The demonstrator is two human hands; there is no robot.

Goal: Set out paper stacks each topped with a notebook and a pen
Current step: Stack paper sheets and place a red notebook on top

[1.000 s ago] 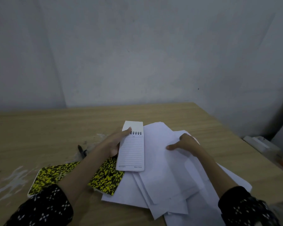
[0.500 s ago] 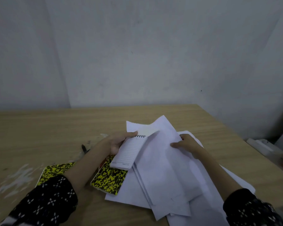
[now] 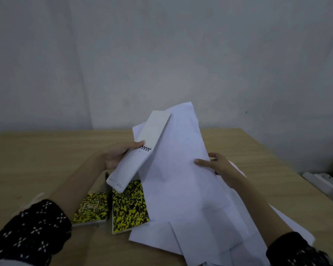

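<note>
Our left hand (image 3: 117, 158) grips the spiral notepad (image 3: 131, 166); at three o'clock, our right hand (image 3: 216, 164) pinches lifted paper sheets (image 3: 177, 169)

You are looking at a dim, bluish, underexposed view. Soft, even light is falling from above, so shadows are lying faint under the white papers (image 3: 181, 179) and notebooks. No glare is showing. The wall (image 3: 161, 54) is darkening toward the corners, and the wide lens is bending the table (image 3: 37, 150) edge. Fine detail is smearing slightly, and the patterned sleeves at the bottom corners are blurring.
</note>
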